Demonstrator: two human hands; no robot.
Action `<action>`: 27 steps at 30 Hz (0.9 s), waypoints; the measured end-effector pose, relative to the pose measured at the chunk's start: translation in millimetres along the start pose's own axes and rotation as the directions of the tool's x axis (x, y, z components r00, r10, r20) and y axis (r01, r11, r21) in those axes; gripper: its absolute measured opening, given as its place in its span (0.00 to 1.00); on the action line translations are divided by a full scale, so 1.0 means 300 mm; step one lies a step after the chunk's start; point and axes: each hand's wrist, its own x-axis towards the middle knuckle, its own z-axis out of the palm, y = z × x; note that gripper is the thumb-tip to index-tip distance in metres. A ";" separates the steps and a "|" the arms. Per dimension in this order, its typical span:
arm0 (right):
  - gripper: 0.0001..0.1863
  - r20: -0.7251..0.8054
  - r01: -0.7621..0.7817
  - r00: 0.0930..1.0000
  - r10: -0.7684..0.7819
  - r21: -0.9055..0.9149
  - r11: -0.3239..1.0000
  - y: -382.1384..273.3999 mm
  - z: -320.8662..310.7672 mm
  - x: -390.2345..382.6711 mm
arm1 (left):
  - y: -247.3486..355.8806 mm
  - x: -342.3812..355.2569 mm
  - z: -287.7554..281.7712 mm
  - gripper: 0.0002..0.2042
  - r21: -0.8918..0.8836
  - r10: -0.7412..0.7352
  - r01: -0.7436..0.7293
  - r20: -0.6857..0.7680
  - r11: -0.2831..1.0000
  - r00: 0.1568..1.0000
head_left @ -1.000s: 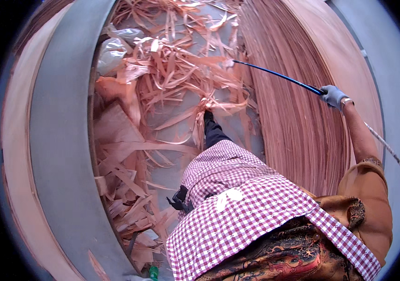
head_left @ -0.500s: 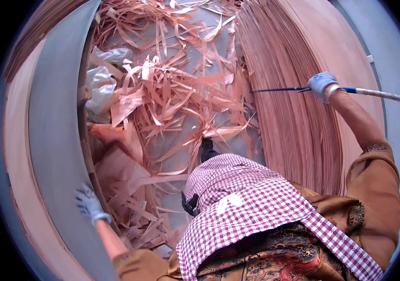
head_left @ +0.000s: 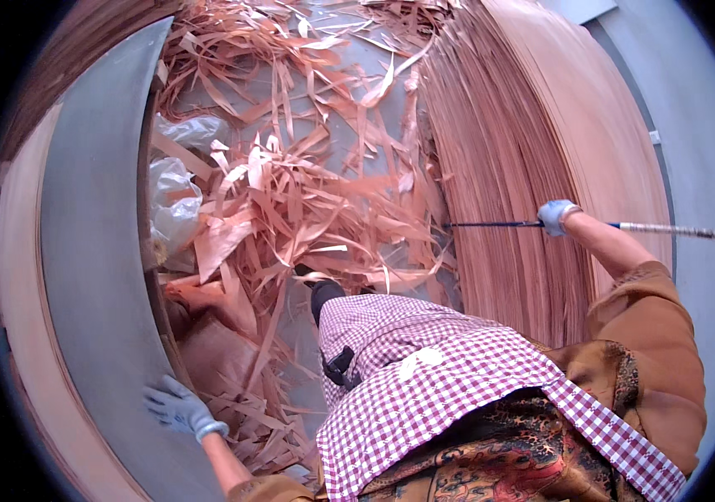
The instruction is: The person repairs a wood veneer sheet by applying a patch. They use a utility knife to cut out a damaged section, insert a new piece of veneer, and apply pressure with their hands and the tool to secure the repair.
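My left hand (head_left: 178,406), in a pale blue glove, lies with its fingers spread on the edge of a long grey board (head_left: 94,209) at the left. My right hand (head_left: 556,217), gloved alike, is wrapped round a long thin rod (head_left: 491,224), dark blue toward its tip and white and speckled toward its right end. The rod crosses level over a tall stack of reddish wood veneer sheets (head_left: 508,159). Its tip reaches the stack's left side, near the strips on the floor.
Torn veneer strips (head_left: 290,192) cover much of the grey floor between the stacks. Crumpled clear plastic (head_left: 175,201) lies by the grey board. More veneer (head_left: 23,251) is at the far left. A black shoe (head_left: 324,294) shows beyond my checked apron (head_left: 449,376).
My view has shifted and my body has stepped forward slightly. The right hand and rod sit lower, with the rod nearly level. My left hand has slid nearer along the board.
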 end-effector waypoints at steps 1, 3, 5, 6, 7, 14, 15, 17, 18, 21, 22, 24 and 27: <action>0.10 0.022 -0.002 1.000 0.000 0.094 0.996 -0.058 -0.007 -0.033 | -0.071 0.023 0.006 0.29 0.018 0.020 -0.020 -0.006 1.000 1.000; 0.10 0.051 -0.029 0.999 0.016 0.255 0.966 -0.113 -0.082 -0.088 | -0.173 0.036 0.027 0.29 0.024 0.044 -0.043 -0.027 0.999 0.999; 0.08 -0.101 0.072 0.994 -0.048 0.254 0.965 -0.121 -0.186 -0.005 | -0.167 -0.005 0.100 0.30 -0.005 0.068 -0.068 -0.052 0.998 0.996; 0.07 -0.181 0.132 0.980 -0.087 0.255 0.958 -0.132 -0.260 0.038 | -0.169 0.006 0.106 0.30 -0.028 0.071 -0.073 -0.063 0.997 0.995; 0.06 -0.271 0.169 0.957 -0.104 0.228 0.959 -0.130 -0.362 0.051 | -0.159 0.001 0.089 0.30 -0.051 0.069 -0.073 -0.072 0.996 0.995; 0.07 -0.530 0.360 0.839 -0.123 0.371 0.856 -0.311 -0.923 0.176 | 0.098 0.283 -0.176 0.26 -0.386 0.194 -0.184 -0.013 0.904 0.981; 0.07 -0.519 0.383 0.850 -0.085 0.501 0.776 -0.307 -0.974 0.169 | 0.193 0.367 -0.176 0.26 -0.433 0.221 -0.242 -0.099 0.868 0.970; 0.06 -0.418 0.350 0.908 -0.007 0.751 0.560 -0.312 -1.023 0.063 | 0.316 0.592 -0.201 0.27 -0.570 0.265 -0.314 -0.170 0.759 0.949; 0.06 -0.397 0.341 0.918 -0.014 0.769 0.541 -0.298 -1.015 0.071 | 0.407 0.634 -0.191 0.28 -0.665 0.223 -0.279 -0.170 0.693 0.960; 0.04 -0.373 0.356 0.925 -0.068 0.794 0.493 -0.226 -0.999 0.158 | 0.612 0.824 -0.156 0.29 -0.660 0.025 -0.026 -0.011 0.751 1.000; 0.03 -0.370 0.361 0.925 -0.086 0.787 0.500 -0.177 -0.988 0.192 | 0.687 0.890 -0.134 0.30 -0.606 -0.065 0.091 0.065 0.790 0.996; 0.04 -0.165 0.206 0.971 -0.171 0.942 0.265 -0.126 -1.066 0.140 | 0.731 1.102 -0.102 0.31 -0.482 -0.097 0.160 0.153 0.861 0.983; 0.08 -0.093 0.117 0.983 -0.155 0.982 0.150 0.075 -1.095 0.148 | 0.879 1.235 -0.223 0.31 -0.213 -0.230 0.312 0.336 0.926 0.913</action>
